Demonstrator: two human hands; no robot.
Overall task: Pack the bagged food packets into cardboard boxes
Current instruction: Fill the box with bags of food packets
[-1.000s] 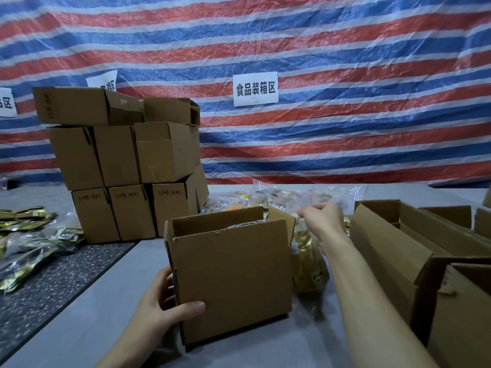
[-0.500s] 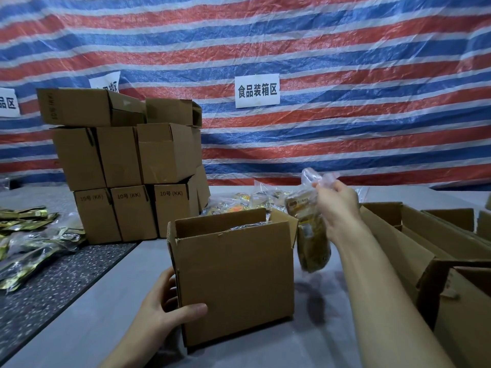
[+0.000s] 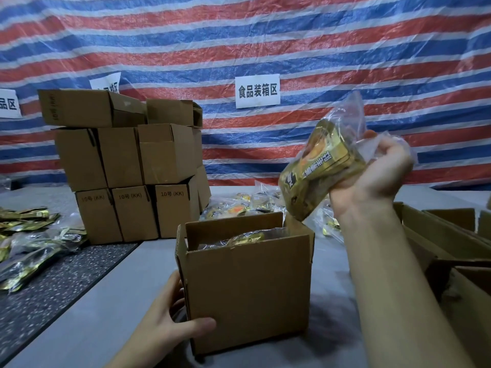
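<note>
An open cardboard box (image 3: 247, 293) stands on the grey table in front of me, with a bagged packet (image 3: 245, 239) visible inside near its top. My left hand (image 3: 170, 322) grips the box's lower left corner, thumb on the front face. My right hand (image 3: 377, 179) holds a clear bag of gold food packets (image 3: 318, 171) tilted above the box's right rear corner. More bagged packets (image 3: 239, 205) lie in a pile behind the box.
A stack of closed cardboard boxes (image 3: 132, 166) stands at the back left. Loose gold packets (image 3: 29, 235) lie on a dark speckled mat (image 3: 53, 282) at the left. Open empty boxes (image 3: 451, 251) sit at the right. A striped tarp (image 3: 265, 49) hangs behind.
My right hand has lifted the bag of packets from the table beside the box and turned it over above the box's right side. My left hand has stayed on the box.
</note>
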